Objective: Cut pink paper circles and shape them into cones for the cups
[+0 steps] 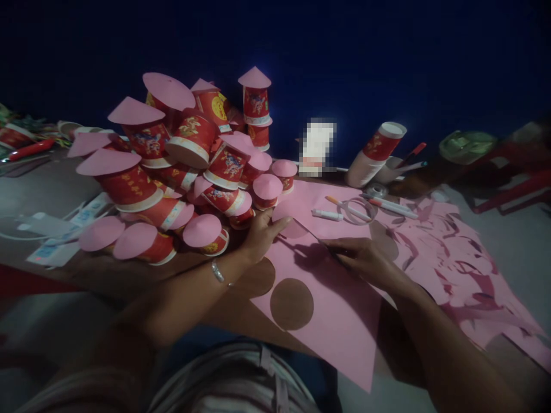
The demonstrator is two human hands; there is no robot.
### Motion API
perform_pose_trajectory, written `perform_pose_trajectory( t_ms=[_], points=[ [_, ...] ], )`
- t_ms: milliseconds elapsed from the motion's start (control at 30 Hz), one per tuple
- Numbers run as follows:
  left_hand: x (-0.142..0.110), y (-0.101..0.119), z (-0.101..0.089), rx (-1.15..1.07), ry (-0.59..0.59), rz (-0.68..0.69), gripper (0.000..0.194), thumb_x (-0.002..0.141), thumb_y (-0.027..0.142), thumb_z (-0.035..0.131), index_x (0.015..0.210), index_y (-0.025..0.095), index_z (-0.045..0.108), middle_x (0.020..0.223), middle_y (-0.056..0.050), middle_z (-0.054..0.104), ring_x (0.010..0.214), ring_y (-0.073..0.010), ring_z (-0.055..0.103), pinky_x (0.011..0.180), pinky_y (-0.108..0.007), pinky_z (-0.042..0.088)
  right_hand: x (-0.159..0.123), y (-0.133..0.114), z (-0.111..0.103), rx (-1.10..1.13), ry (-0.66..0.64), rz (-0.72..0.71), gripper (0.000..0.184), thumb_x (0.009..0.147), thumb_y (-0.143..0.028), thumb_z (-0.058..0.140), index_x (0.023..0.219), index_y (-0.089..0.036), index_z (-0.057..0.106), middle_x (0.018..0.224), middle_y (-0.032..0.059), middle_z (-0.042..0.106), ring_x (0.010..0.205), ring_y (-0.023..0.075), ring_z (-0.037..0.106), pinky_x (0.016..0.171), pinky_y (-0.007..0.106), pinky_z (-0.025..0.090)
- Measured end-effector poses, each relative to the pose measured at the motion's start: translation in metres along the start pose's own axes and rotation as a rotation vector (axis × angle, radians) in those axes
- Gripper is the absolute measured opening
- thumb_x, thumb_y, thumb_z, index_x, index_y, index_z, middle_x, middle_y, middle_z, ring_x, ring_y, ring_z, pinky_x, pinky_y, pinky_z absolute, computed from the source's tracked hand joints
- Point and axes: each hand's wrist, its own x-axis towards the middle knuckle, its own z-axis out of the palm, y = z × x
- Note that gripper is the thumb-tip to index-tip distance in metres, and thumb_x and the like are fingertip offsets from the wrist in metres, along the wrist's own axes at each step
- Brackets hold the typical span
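- Striped clothing (232, 387) fills the bottom of my feed, nearest the lens, with the brown desk (221, 312) just past it.
- I see the left hand (262, 236) closed to a narrow pinch, thumb and fingers on the near edge of a pink disc (297, 211). That disc is held up over a pink sheet (353, 350), where the hands' shadow falls.
- On my right side, the right hand (365, 258) grips a thin dark tool (307, 230), scissors by the look of it, though the dim feed won't let me confirm. Its tip meets the disc; I cannot tell whether a slit is made.
- Done, as I judge it: a large heap of red cups (230, 165) on the left, most wearing pink cones. Round openings in the sheet and the pile of pink scraps (447, 252) on the right tell me that plenty of discs are already out.
- Left, as I judge it: the disc in hand looks flat, not yet a cone. Beyond, a stack of cups (385, 140) shows no cones, and much of the sheet is uncut. How many more are due I cannot say.
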Motion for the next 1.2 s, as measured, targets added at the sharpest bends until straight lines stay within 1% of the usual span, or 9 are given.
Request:
perform_pose_trajectory(
  t_ms=[333,467,633,733,833,933,1033,1133,1200],
  points=[
    [0.000,0.003,0.001,-0.021,-0.009,0.009,0.028,0.078,0.037,0.073,0.096,0.016,0.070,0.080,-0.001,0.068,0.064,-0.0114,0.056,0.063,-0.024,0.047,0.000,-0.001,0.000,-0.009,0.004,-0.007,0.035,0.081,-0.023,0.064,0.113,-0.023,0.077,0.111,0.0050,0.077,0.100,0.0288,0.073,0.088,0.039,0.061],
    [0.000,0.003,0.002,-0.018,-0.006,0.002,0.028,0.078,0.038,0.074,0.094,0.016,0.070,0.081,-0.001,0.069,0.067,-0.0126,0.058,0.066,-0.025,0.048,-0.001,-0.001,-0.001,-0.068,0.017,-0.011,0.036,0.080,-0.025,0.061,0.113,-0.021,0.077,0.109,0.0061,0.078,0.093,0.0269,0.074,0.079,0.035,0.061],
    [0.002,0.002,0.000,-0.121,0.073,0.017,0.031,0.076,0.035,0.076,0.099,0.017,0.069,0.090,-0.003,0.072,0.080,-0.0154,0.063,0.078,-0.028,0.050,-0.003,0.003,-0.010,-0.345,0.074,-0.007,0.033,0.077,-0.023,0.060,0.106,-0.022,0.076,0.084,0.0040,0.078,0.060,0.0175,0.066,0.053,0.028,0.052],
    [0.003,0.001,-0.001,-0.158,0.110,0.015,0.030,0.076,0.035,0.076,0.097,0.016,0.069,0.088,-0.002,0.071,0.079,-0.0141,0.062,0.077,-0.027,0.049,-0.004,0.009,-0.019,-0.583,0.118,-0.030,0.022,0.076,-0.024,0.065,0.098,-0.024,0.072,0.080,0.0031,0.076,0.065,0.0194,0.067,0.058,0.029,0.050],
    [0.002,0.002,0.000,-0.157,0.121,0.001,0.030,0.074,0.037,0.077,0.093,0.016,0.067,0.085,-0.001,0.069,0.071,-0.0116,0.059,0.063,-0.023,0.046,-0.005,0.013,-0.026,-0.710,0.076,-0.088,0.027,0.077,-0.022,0.067,0.103,-0.027,0.071,0.098,0.0051,0.076,0.084,0.0246,0.069,0.068,0.033,0.052],
    [0.000,0.006,0.001,-0.186,0.115,-0.029,0.032,0.072,0.038,0.078,0.092,0.016,0.066,0.083,-0.001,0.068,0.068,-0.0113,0.057,0.055,-0.021,0.042,-0.006,0.013,-0.031,-0.669,-0.018,-0.181,0.037,0.083,-0.023,0.064,0.119,-0.031,0.070,0.118,0.0071,0.072,0.102,0.0271,0.067,0.082,0.039,0.054],
    [-0.001,0.011,0.004,-0.230,0.099,-0.057,0.031,0.071,0.036,0.078,0.091,0.017,0.065,0.086,-0.001,0.068,0.071,-0.0120,0.058,0.057,-0.022,0.043,-0.007,0.011,-0.034,-0.638,-0.035,-0.244,0.026,0.089,-0.031,0.061,0.111,-0.032,0.076,0.120,0.0083,0.069,0.106,0.0288,0.064,0.091,0.046,0.052],
    [-0.003,0.013,0.009,-0.260,0.090,-0.088,0.030,0.069,0.034,0.080,0.088,0.016,0.066,0.085,-0.002,0.069,0.072,-0.0123,0.059,0.061,-0.023,0.044,-0.005,0.006,-0.025,-0.517,0.167,-0.193,0.023,0.088,-0.039,0.064,0.102,-0.028,0.077,0.113,0.0097,0.071,0.099,0.0295,0.065,0.087,0.047,0.052],
    [-0.006,0.012,0.013,-0.263,0.064,-0.093,0.028,0.070,0.033,0.080,0.088,0.016,0.067,0.085,-0.002,0.070,0.074,-0.0126,0.060,0.064,-0.023,0.045,-0.001,0.002,-0.008,-0.262,0.298,-0.108,0.030,0.087,-0.043,0.064,0.107,-0.023,0.073,0.108,0.0104,0.072,0.088,0.0254,0.067,0.077,0.041,0.055]
  ],
)
